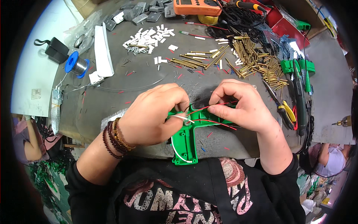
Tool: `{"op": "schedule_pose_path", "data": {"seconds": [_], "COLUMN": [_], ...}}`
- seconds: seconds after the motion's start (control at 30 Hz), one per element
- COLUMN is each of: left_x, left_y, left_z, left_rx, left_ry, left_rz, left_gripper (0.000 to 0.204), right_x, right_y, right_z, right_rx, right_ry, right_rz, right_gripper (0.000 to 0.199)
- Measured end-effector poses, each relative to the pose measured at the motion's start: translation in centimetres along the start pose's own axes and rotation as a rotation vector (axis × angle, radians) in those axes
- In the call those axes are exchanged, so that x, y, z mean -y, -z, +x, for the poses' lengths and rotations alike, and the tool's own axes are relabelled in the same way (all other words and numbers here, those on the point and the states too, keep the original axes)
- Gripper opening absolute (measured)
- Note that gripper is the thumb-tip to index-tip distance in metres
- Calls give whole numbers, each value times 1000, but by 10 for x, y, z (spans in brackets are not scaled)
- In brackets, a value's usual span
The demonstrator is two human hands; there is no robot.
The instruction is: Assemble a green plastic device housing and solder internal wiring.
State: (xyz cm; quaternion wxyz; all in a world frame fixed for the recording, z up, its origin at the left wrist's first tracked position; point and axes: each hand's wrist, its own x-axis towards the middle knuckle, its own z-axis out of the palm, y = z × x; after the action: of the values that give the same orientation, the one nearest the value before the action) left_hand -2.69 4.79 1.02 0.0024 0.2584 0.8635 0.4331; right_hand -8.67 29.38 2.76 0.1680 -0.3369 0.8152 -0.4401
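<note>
A green plastic housing half (179, 143), shaped like a pistol-grip tool shell, lies at the table's near edge with its ribbed inside up. My left hand (158, 114) is closed over its corner, fingertips pinched at a white wire (173, 148). That wire loops down into the housing's handle part. Between thumb and forefinger my right hand (240, 108) pinches a red wire (203, 109), which runs left toward my left fingertips. A second red wire (216, 122) sticks out over the housing's arm. Where the wires end under my left fingers is hidden.
A solder spool (77, 65) stands left. White sleeve pieces (149, 38), brass rods (257, 58) and an orange meter (197, 7) lie farther back. Pliers (285, 112) and a dark electric screwdriver (299, 97) are at right. Co-workers (330, 160) sit beyond the table.
</note>
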Motion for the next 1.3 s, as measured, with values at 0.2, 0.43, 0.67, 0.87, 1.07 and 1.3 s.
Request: {"op": "schedule_pose_path", "data": {"seconds": [0.2, 0.43, 0.67, 0.87, 1.07, 1.3], "left_x": [-9, -16, -19, -14, -13, -14], "left_y": [3, 5, 3, 2, 0, 3], "left_z": [14, 29, 30, 32, 30, -6], "left_rx": [66, 222, 306, 332, 193, -213], "left_ry": [-116, 63, 13, 59, -125, 31], "left_rz": [64, -16, 11, -44, 20, -182], "left_gripper": [11, 18, 19, 16, 9, 11], "right_x": [-5, -12, -13, -13, -12, 39], "right_y": [1, -1, -2, -2, -1, 11], "right_z": [-2, -2, -2, -2, -2, -24], "right_rx": [-2, -40, -36, -46, -47, -389], "right_ry": [-15, 48, 36, 51, 49, 309], "right_rz": [39, 16, 18, 21, 38, -301], "right_gripper": [12, 14, 15, 15, 15, 24]}}
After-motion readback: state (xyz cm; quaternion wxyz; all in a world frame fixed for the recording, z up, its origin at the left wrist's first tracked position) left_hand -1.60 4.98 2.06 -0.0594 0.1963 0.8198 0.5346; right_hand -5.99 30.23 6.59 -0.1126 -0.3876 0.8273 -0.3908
